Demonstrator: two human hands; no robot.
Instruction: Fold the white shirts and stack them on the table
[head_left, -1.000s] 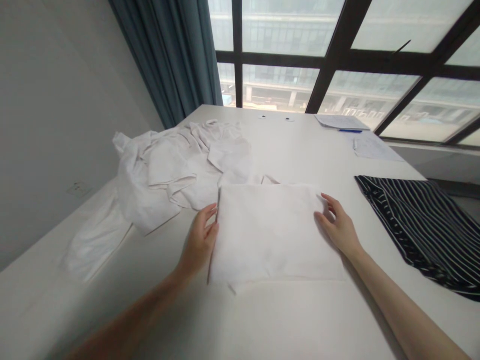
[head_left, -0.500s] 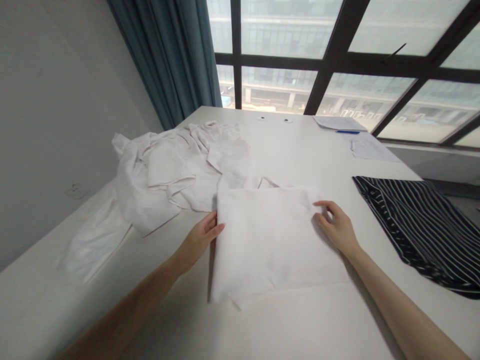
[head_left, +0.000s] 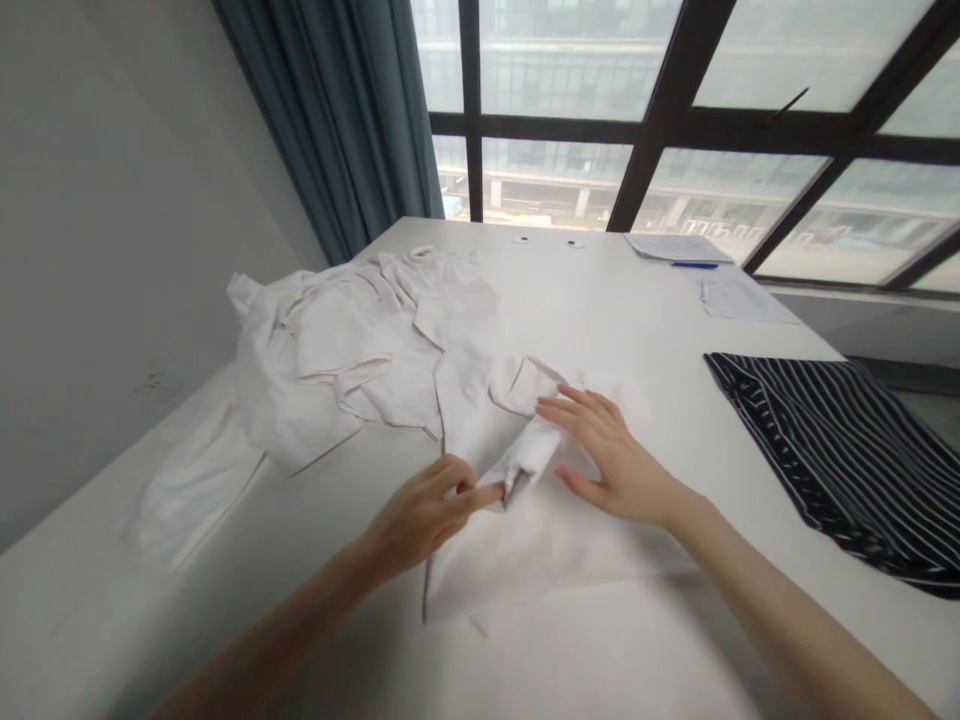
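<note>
In front of me a folded white garment [head_left: 517, 570] lies on the table, its upper left part turned down over itself in a loose roll. At the lower end of that roll, my left hand [head_left: 427, 508] is closed, thumb and forefinger pinching the cloth. My right hand [head_left: 607, 455] rests over the upper right of the folded part, palm down with its fingers stretched and apart. A collar-like flap shows just beyond the right fingertips. Cloth beneath the right palm is hidden.
A heap of crumpled white clothes [head_left: 352, 330] sits on the white table [head_left: 585, 310] at the left, touching the garment's far side. Dark striped cloth [head_left: 840, 450] lies at right. Papers [head_left: 679, 248] and a blue pen [head_left: 694, 265] are near the window.
Both hands have come inward from the garment's side edges. The upper left of the garment has been lifted and turned over toward me, uncovering the collar-like flap behind it.
</note>
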